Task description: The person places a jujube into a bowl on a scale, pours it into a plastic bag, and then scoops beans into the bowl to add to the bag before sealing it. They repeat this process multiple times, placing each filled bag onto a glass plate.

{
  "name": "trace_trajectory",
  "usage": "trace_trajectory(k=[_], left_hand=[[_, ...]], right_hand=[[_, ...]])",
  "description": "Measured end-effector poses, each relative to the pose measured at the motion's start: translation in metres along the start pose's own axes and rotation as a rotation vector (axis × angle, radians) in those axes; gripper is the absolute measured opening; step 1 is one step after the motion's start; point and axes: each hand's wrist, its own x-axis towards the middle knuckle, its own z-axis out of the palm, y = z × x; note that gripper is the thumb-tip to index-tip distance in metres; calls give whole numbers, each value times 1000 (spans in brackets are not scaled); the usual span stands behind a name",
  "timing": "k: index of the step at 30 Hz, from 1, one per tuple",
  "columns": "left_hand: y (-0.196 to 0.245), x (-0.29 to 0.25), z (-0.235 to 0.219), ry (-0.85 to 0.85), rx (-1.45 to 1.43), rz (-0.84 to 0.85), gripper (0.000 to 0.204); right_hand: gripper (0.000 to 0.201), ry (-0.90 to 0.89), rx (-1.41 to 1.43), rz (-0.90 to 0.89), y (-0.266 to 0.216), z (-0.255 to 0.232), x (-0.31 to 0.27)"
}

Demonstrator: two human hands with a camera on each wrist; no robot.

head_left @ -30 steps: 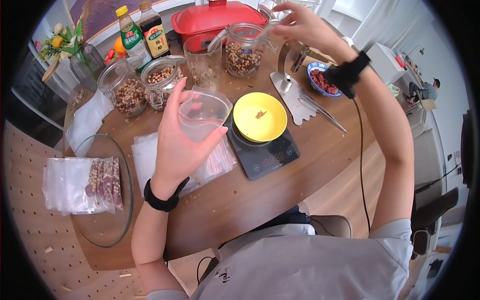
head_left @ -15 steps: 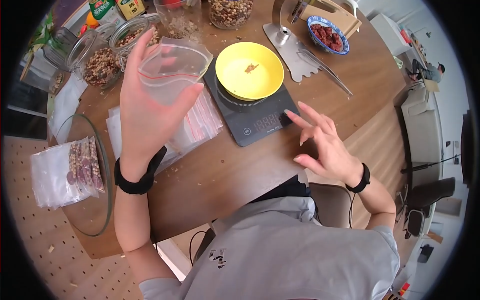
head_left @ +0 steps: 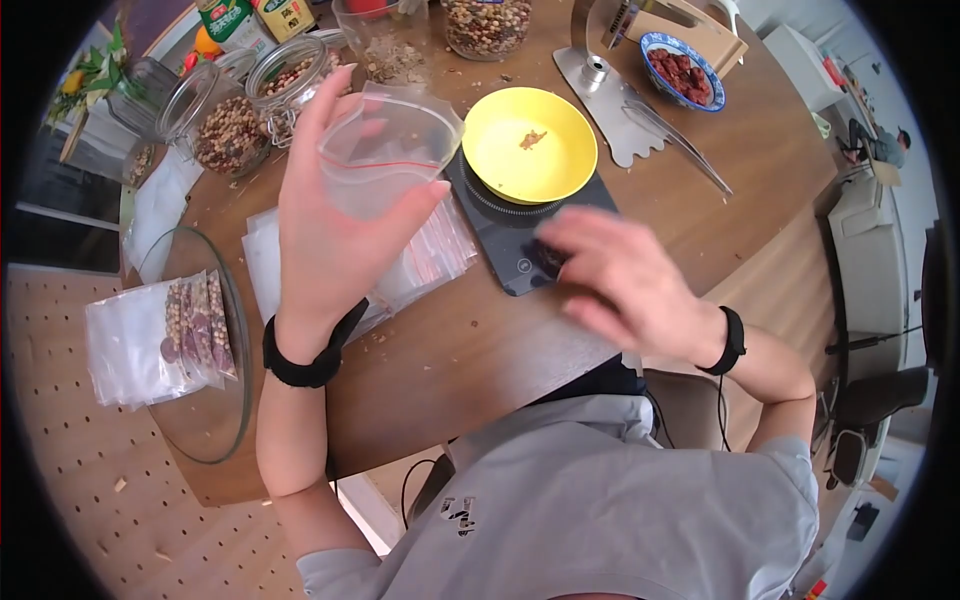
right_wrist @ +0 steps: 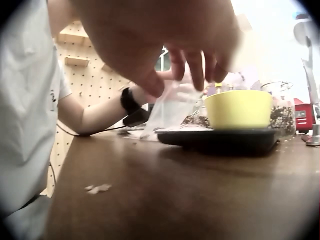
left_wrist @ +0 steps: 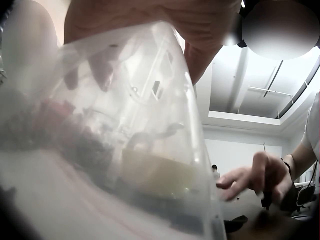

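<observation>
My left hand point(head_left: 325, 235) holds up a clear zip bag point(head_left: 395, 135) with a red seal line, its mouth spread between thumb and fingers. In the left wrist view the bag point(left_wrist: 165, 130) fills much of the picture. A yellow bowl point(head_left: 492, 150) with a few brown bits at its bottom sits on a black kitchen scale point(head_left: 503, 250), just right of the bag. Over the scale's front end is my right hand point(head_left: 635, 285), blurred, its fingers loosely bent and holding nothing. It hides the scale's display. From the right wrist the bowl point(right_wrist: 239, 111) shows behind those fingers.
Flat empty zip bags point(head_left: 425, 255) lie under my left hand. At the left, filled bags point(head_left: 200, 325) rest on a glass plate point(head_left: 246, 375). Jars of mixed beans point(head_left: 230, 140) stand behind. Tweezers point(head_left: 690, 155) and a blue-white bowl point(head_left: 652, 72) of dark red pieces are at the right.
My right hand has come down from the jar at the back to the scale's front, then shifted slightly left over it. The left hand keeps holding the bag. The head view has tilted down.
</observation>
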Motion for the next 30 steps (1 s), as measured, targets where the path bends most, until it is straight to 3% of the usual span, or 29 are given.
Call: trace_trajectory(k=[1, 4, 7, 11, 15, 19, 23, 26, 30], left_hand=[[-3, 0, 1, 0, 3, 8, 95], [-2, -1, 5, -10, -3, -15, 96], [-2, -4, 10, -14, 24, -23, 98], [-6, -8, 17, -30, 24, -2, 97], [-1, -11, 17, -40, 149, 63, 98], [1, -12, 19, -36, 103, 23, 100], [1, -11, 16, 34, 47, 40, 101], [0, -9, 16, 113, 24, 79, 100], [1, -6, 14, 172, -21, 149, 99]], right_hand=[[42, 137, -81, 42, 8, -2, 1], [48, 286, -40, 400, 16, -6, 19], [43, 181, 79, 463, 45, 2, 16], [35, 291, 233, 432, 56, -10, 17], [36, 321, 206, 441, 37, -51, 34], [38, 187, 23, 270, 4, -85, 79], [44, 21, -349, -63, -19, -92, 116], [41, 18, -308, -257, -23, -90, 131], [38, -10, -547, -600, -23, -99, 139]])
